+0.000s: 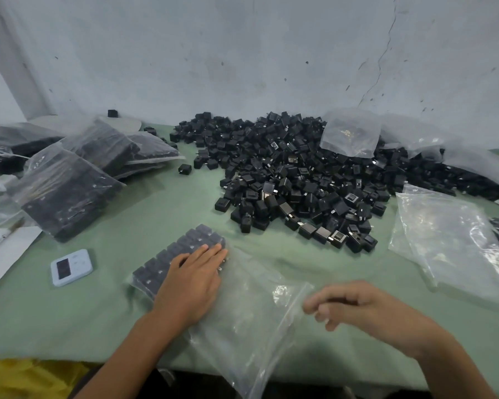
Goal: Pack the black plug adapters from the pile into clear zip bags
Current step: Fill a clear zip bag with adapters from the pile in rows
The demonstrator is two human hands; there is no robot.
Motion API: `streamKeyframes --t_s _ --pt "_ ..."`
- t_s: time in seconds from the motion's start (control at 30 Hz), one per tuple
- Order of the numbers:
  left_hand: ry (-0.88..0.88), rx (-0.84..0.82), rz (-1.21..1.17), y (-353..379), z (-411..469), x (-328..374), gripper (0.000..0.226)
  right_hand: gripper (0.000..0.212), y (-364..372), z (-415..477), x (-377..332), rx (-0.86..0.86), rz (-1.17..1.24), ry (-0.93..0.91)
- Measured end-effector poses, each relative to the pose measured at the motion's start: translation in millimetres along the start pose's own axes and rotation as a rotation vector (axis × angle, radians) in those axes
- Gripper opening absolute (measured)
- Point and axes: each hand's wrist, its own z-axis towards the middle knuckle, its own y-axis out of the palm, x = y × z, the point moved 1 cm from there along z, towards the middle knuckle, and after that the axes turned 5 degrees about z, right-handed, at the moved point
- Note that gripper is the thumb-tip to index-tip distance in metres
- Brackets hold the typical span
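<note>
On green table (pixel 156 203), left fingers (pixel 211 251) flat on zip bag (pixel 248 312), right fingers (pixel 326 300) curled, grip unclear, adapter pile (pixel 294 180) beyond, timer (pixel 71 267) left

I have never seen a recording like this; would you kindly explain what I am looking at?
No machine here: a person wears a camera on the head, so this one picture looks down at their own bare hands. On the green table cover lie a pile of loose black plug adapters, filled clear plastic bags at left, empty clear bags at right, and a small white device with a dark screen. The left hand rests flat on rows of black adapters in a clear zip bag. The right hand, fingers curled, is at that bag's edge; whether it pinches the plastic is unclear.
</note>
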Motion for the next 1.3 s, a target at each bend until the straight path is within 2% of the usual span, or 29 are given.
streamKeyframes --t_s 0.1,0.17,0.23,0.3,0.43,0.57,0.63,0.73,0.83,0.9,0.97,1.07,1.17,1.3 --pt "0.001 0.002 -0.008 0 -1 1 0.053 0.025 -38 31 -8 0.384 -0.168 -0.071" --pt "0.001 0.001 -0.013 0 -1 1 0.053 0.019 -51 69 -7 0.507 -0.386 -0.038" --pt "0.003 0.0 -0.022 1 -1 -1 0.053 0.024 -57 106 -1 0.523 -0.665 0.063" --pt "0.007 0.001 -0.034 2 -1 -2 0.053 0.034 -58 133 7 0.538 -0.846 0.129" --pt "0.013 0.009 -0.058 1 -2 -1 0.053 0.039 -54 158 21 0.569 -0.994 0.19" --pt "0.011 0.024 -0.062 1 -3 -1 0.053 0.031 -50 157 26 0.614 -0.984 0.165" --pt "0.01 0.029 -0.069 1 -3 -1 0.053 0.029 -49 151 25 0.647 -0.886 0.11" --pt "0.016 0.025 -0.056 3 -2 -2 0.053 0.028 -51 131 19 0.738 -0.562 0.019" --pt "0.011 0.026 -0.051 4 -2 -2 0.053 0.033 -51 104 14 0.8 -0.107 -0.027" --pt "0.015 0.023 -0.052 4 -2 -3 0.054 0.035 -46 86 10 0.758 0.258 -0.045" --pt "0.016 0.021 -0.059 5 -2 -2 0.054 0.025 -39 65 6 0.689 0.491 -0.08" --pt "0.015 0.017 -0.066 3 -2 -2 0.054 0.018 -26 27 12 0.632 0.617 -0.081" --pt "0.012 0.02 -0.076 2 -1 -1 0.054 0.027 -6 -15 34 0.59 0.698 -0.027" --pt "0.012 0.019 -0.077 1 -2 0 0.053 0.028 34 -43 49 0.369 0.663 0.167"
